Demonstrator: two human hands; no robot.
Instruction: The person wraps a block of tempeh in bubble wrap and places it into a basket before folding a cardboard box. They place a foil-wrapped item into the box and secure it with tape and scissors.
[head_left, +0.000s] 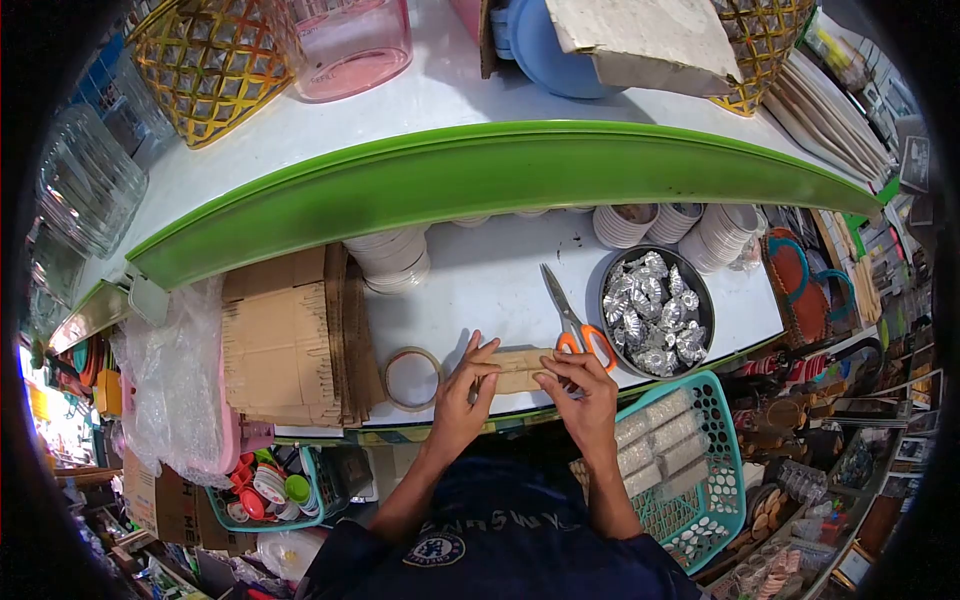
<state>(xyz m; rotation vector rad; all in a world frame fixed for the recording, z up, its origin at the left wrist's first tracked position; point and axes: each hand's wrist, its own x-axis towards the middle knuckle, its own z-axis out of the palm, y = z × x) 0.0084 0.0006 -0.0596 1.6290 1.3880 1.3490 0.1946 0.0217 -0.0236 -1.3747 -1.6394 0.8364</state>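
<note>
Both hands [468, 392] [582, 388] part-closed on cardboard [518, 371], scissors [566, 310] and tape roll [410, 351] near, green-edged shelf [500, 165] above.

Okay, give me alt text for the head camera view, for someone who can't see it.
Two bare hands, left and right, hold a small brown cardboard piece over a white shelf. Nearby lie orange-handled scissors, a tape roll and a round dark pan of silver foil-like pieces.

Dark navy shirt, pale lettering, round crest
</note>
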